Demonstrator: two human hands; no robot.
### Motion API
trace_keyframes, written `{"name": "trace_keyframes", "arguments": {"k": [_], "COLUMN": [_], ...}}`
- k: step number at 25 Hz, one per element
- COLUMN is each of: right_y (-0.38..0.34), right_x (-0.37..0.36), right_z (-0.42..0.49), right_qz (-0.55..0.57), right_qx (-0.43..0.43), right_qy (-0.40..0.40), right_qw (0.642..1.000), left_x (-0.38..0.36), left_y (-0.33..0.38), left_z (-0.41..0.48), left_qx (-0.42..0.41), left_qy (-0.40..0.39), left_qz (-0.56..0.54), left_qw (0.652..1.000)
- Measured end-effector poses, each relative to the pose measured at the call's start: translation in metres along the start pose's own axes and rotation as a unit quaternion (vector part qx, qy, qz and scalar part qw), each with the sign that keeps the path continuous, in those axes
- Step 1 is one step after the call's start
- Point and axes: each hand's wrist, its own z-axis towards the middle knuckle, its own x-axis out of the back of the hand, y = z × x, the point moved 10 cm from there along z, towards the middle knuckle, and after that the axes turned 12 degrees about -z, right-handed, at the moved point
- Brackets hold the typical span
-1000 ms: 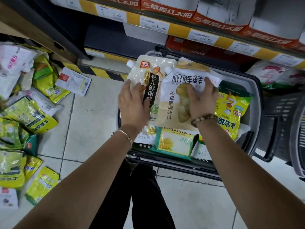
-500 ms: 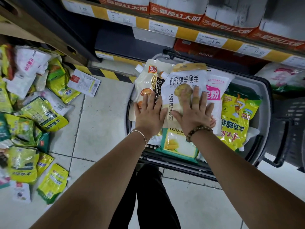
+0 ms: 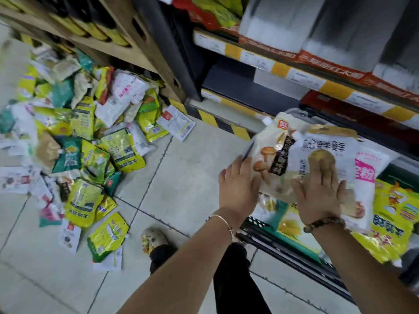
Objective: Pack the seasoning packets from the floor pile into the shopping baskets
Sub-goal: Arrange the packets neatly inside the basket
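A dark shopping basket (image 3: 283, 248) at the right holds several seasoning packets. On top lie a cream mushroom pouch (image 3: 269, 150) and a white pouch (image 3: 326, 152) with a yellow top. My right hand (image 3: 322, 196) lies flat on the white pouch with straight fingers. My left hand (image 3: 238, 189) hovers open at the left edge of the mushroom pouch. A pink-and-white packet (image 3: 365, 175) and a yellow packet (image 3: 392, 218) lie beside them. The floor pile (image 3: 86, 150) of yellow, green and white packets spreads at the left.
Store shelves with price tags (image 3: 301, 75) rise behind the basket. A wooden pallet rack (image 3: 136, 53) stands above the pile. My shoe (image 3: 153, 239) and dark trouser leg stand on the tile floor (image 3: 181, 177) between pile and basket. A lone white packet (image 3: 176, 123) lies near the hazard stripe.
The view has swung left, showing more of the floor pile. My left hand has slid off the mushroom pouch toward its left edge. My right hand still presses the white pouch.
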Motion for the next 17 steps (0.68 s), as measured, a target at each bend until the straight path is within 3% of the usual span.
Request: {"name": "trace_keyframes", "arguments": {"k": [5, 17], "right_y": [-0.127, -0.405], "right_x": [0.015, -0.096], "right_z": [-0.034, -0.14], "right_qz": [0.075, 0.016], "right_qx": [0.125, 0.28], "right_qy": [0.026, -0.189], "right_qw": [0.989, 0.941], "left_x": [0.071, 0.234], "left_y": [-0.087, -0.341], "left_z": [-0.033, -0.171], "left_qx": [0.086, 0.262], "left_qy": [0.089, 0.248], "left_qz": [-0.067, -0.177], "left_qw": [0.99, 0.915]}}
